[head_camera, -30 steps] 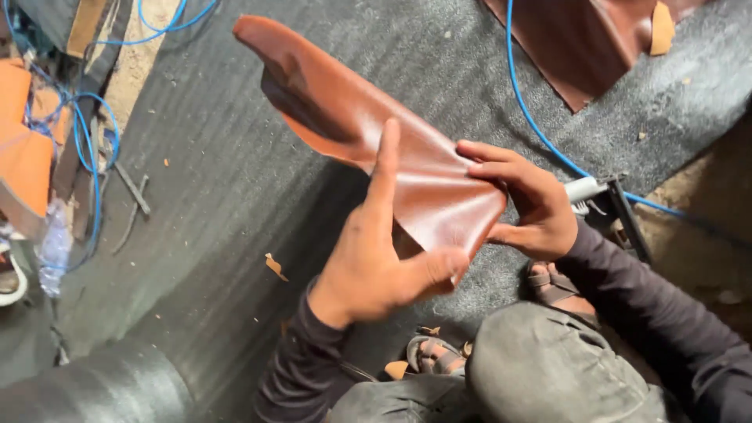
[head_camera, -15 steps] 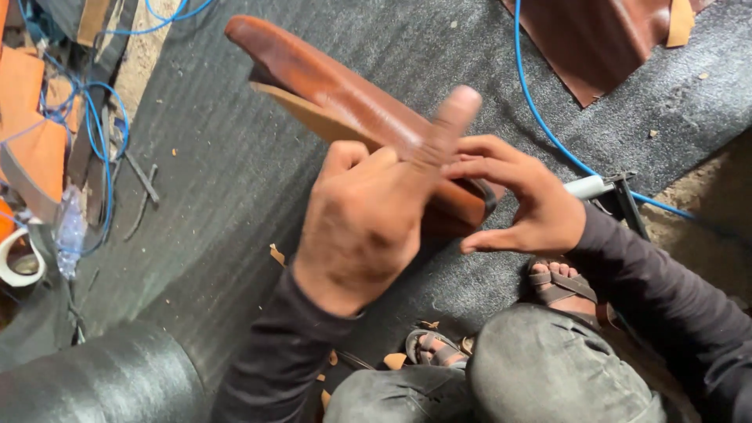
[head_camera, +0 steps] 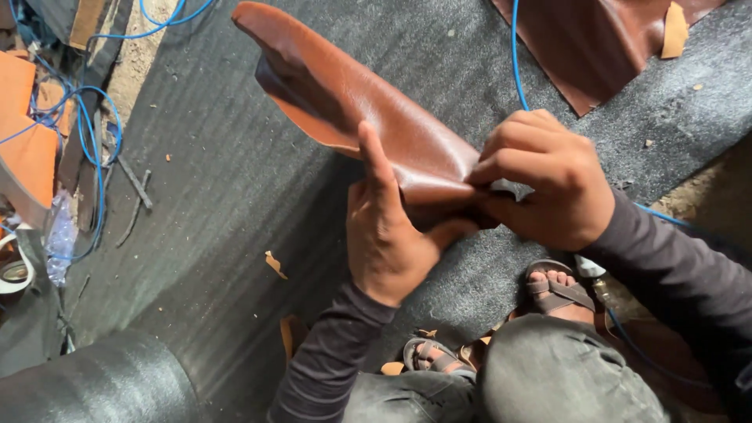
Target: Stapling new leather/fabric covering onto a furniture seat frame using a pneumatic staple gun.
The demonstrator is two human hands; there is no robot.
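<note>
Nearest the camera: person crouched, grey trouser knees at the bottom edge, sandalled feet (head_camera: pixel 558 288) on a dark grey felt mat (head_camera: pixel 196 196).

Left hand (head_camera: pixel 389 235) was closed on the near end of a brown leather piece (head_camera: pixel 352 102). Thumb underneath, index finger laid straight up along the glossy face, the rest wrapped around the folded edge. Right hand (head_camera: pixel 544 184) was clamped on the same end from the other side, fingers curled over and pinching the fold. Both hands met at the fold, touching or almost.

Leather was off the mat, held in the air just above the knees. It ran up and away to the left, curled lengthways so the shiny side faced out; far tip hung free near the top of the frame.

Step, as I read it: folding or creasing the near end, both hands pressing the bend in. Judgement only. Next move would need the pinch kept tight on the fold while the free length gets controlled, since it was unsupported and could spring open.

Further out: small tan offcut (head_camera: pixel 274 264) on the mat left of the left forearm. Blue cable (head_camera: pixel 513 55) ran up past the right hand. A second, darker brown leather sheet (head_camera: pixel 595 47) lay flat at the top right, well apart. Far left: orange pieces (head_camera: pixel 27 149), more blue cable loops, a clear plastic bottle (head_camera: pixel 59 239).
</note>
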